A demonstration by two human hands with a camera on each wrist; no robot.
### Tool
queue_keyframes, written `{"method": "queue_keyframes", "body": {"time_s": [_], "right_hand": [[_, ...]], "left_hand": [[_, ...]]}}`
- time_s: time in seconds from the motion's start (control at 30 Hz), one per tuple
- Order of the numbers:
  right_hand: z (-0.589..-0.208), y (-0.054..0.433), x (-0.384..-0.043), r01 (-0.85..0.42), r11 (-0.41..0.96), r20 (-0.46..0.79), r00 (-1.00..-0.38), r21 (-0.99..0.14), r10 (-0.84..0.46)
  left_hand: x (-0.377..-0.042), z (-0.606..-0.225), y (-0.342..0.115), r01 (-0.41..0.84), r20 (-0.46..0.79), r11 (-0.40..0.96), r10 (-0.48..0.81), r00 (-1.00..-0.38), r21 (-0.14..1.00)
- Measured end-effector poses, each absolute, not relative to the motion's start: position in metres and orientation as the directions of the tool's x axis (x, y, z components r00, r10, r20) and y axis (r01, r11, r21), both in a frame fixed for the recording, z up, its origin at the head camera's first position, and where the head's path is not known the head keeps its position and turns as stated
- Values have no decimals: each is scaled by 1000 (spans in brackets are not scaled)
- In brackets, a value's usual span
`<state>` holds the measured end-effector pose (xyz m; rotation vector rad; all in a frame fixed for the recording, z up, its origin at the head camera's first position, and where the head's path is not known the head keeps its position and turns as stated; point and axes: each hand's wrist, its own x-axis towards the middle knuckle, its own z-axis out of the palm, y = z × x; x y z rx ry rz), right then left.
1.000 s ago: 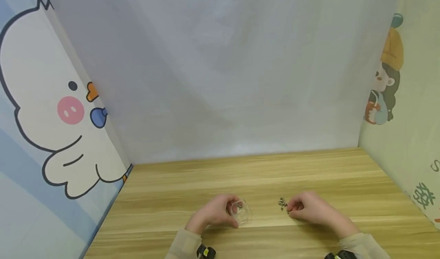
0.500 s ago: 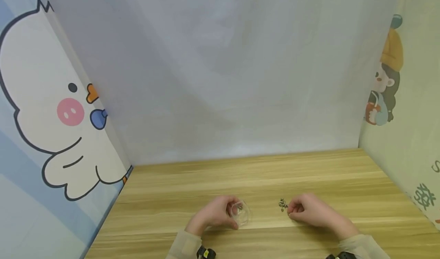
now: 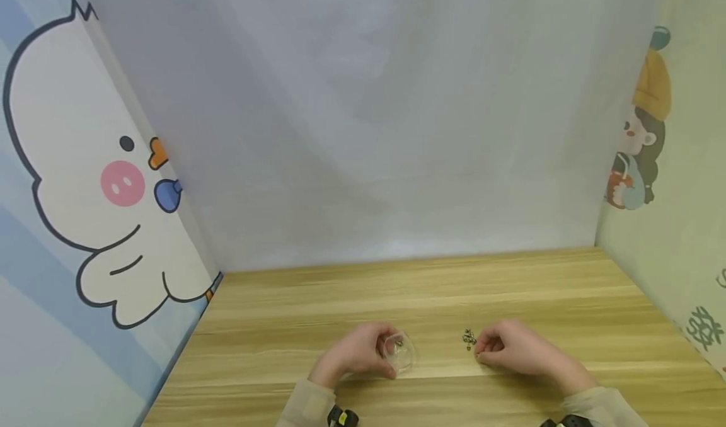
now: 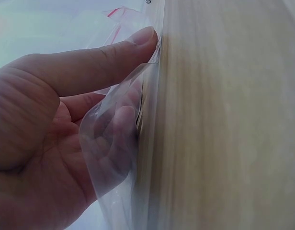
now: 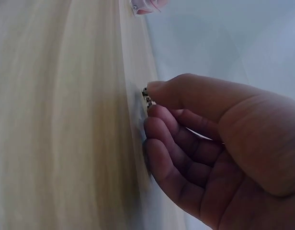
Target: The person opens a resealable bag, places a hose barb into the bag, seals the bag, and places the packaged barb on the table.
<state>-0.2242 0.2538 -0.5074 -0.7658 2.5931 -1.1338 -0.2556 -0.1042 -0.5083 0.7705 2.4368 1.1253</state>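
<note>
My left hand (image 3: 360, 349) grips a small clear plastic bag (image 3: 404, 356), with the thumb and fingers curled at its side. A few tiny metal pieces (image 3: 399, 343) show inside the bag. The left wrist view shows a red line (image 4: 116, 33) on the bag's clear film (image 4: 97, 143). My right hand (image 3: 513, 348) is low at the table, right beside a small pile of metal pieces (image 3: 467, 337). Its fingers are curled, and the thumb and index finger pinch at a tiny metal piece (image 5: 145, 92), mostly hidden by the fingertips.
The wood-grain table (image 3: 317, 295) runs back to a pale grey curtain (image 3: 397, 131). On the left stands a panel with a white cartoon bird (image 3: 68, 137). A pale green panel (image 3: 692, 225) borders the right side.
Both hands stay in nearly the same place, the left on the bag and the right at the pile. The whole head view has shifted slightly.
</note>
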Motion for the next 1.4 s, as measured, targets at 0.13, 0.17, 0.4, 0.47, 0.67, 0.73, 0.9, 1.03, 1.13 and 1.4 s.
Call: {"method": "queue_keyframes", "body": {"time_s": [0.13,0.17,0.4,0.47,0.67,0.73,0.9,1.03,1.13,1.4], "right_hand": [[-506,249,-225,-388,568,29,-843,-725,-538],[-505,247,-225,-388,570,30,-843,-725,-537],[-503,234,-227,-406,571,54,-845,-714,-533],[-503,230,-227,-419,559,72,-840,-715,-538],[-501,217,-229,-431,531,92,-831,-729,-548],[-501,213,-230,-429,524,90,-829,-736,-552],[-501,203,-231,-429,504,95,-824,-749,-559],[-501,196,-232,-438,494,108,-820,-751,-563],[-501,190,-232,-440,481,113,-815,-759,-568],[-501,176,-233,-440,470,122,-816,-765,-565]], "left_hand": [[-257,-509,-105,312,-86,517,608,-789,797],[-257,-509,-105,311,-84,511,611,-788,802],[-256,-508,-105,305,-83,504,610,-788,808],[-256,-508,-105,310,-80,505,611,-788,805],[-255,-506,-104,318,-71,504,611,-788,803],[-255,-506,-104,321,-71,507,611,-789,800],[-255,-507,-103,320,-73,511,609,-790,798],[-255,-508,-103,322,-71,512,608,-791,796],[-255,-507,-103,322,-71,511,609,-790,797],[-255,-507,-103,307,-85,515,605,-792,800]]}}
